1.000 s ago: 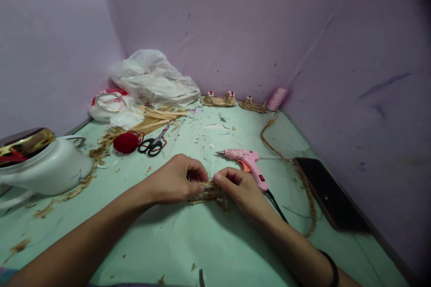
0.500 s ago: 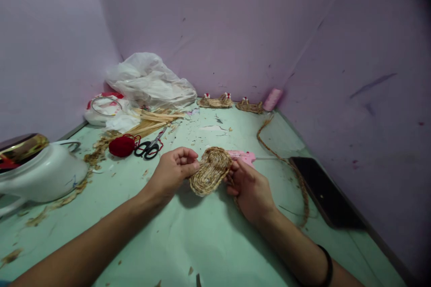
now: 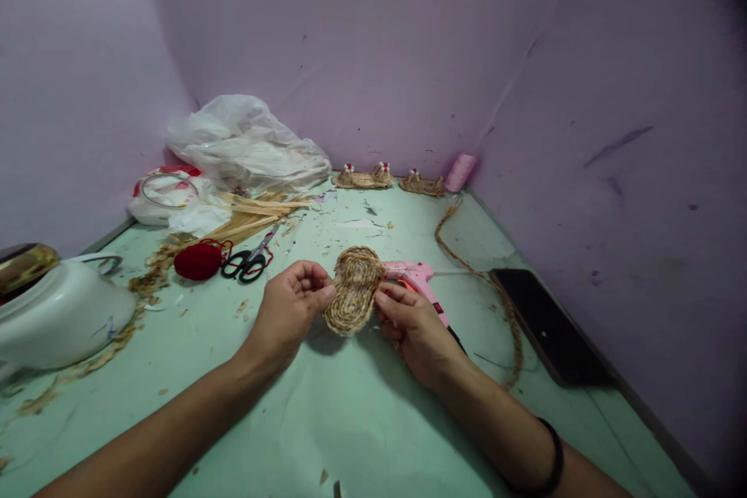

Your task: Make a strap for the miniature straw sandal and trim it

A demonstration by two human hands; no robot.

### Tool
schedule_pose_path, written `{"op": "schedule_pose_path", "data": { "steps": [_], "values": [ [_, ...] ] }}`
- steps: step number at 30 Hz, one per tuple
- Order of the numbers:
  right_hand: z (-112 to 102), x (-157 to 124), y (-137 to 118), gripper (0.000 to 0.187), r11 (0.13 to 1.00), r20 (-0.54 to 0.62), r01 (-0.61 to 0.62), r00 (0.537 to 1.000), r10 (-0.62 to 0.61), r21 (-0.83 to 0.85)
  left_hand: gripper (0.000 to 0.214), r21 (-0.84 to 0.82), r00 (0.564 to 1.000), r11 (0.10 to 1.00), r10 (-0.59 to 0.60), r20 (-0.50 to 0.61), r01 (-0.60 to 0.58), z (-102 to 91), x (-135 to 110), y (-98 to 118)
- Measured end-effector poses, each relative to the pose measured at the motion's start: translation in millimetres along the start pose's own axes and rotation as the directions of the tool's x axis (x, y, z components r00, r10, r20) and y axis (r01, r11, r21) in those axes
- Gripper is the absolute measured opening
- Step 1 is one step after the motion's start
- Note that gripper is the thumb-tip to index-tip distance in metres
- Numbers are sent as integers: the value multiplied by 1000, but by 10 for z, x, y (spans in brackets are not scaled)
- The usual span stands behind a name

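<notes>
My left hand (image 3: 289, 311) pinches the left edge of the woven jute sole (image 3: 353, 292), held tilted just above the counter (image 3: 350, 420). My right hand (image 3: 415, 328) grips its right edge, the thumb probably hidden behind.

Sole (image 3: 353, 289) held between left hand (image 3: 289, 311) and right hand (image 3: 414, 327), glue gun (image 3: 417, 280) just behind right hand, scissors (image 3: 248, 263) left, yarn (image 3: 198, 261) beside them, perhaps a phone (image 3: 545, 325) right, bag (image 3: 245, 142) behind
</notes>
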State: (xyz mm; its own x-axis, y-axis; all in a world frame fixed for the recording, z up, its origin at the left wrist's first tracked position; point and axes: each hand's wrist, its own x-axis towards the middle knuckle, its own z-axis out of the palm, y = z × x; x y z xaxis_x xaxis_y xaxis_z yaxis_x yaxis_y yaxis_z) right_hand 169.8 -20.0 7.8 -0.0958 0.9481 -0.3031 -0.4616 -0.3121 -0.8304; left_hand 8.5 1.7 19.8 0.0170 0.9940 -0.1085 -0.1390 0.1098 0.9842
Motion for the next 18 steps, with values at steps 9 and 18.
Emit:
{"op": "schedule_pose_path", "data": {
  "steps": [9,18],
  "values": [
    [-21,-11,-10,32,1000,-26,-25,999,25,-16,33,-91,953,962,-237,189,257,21,-46,76],
    [41,-37,-38,33,999,-23,-45,999,45,0,24,-29,930,946,-313,191,324,25,-43,30]
  ]
}}
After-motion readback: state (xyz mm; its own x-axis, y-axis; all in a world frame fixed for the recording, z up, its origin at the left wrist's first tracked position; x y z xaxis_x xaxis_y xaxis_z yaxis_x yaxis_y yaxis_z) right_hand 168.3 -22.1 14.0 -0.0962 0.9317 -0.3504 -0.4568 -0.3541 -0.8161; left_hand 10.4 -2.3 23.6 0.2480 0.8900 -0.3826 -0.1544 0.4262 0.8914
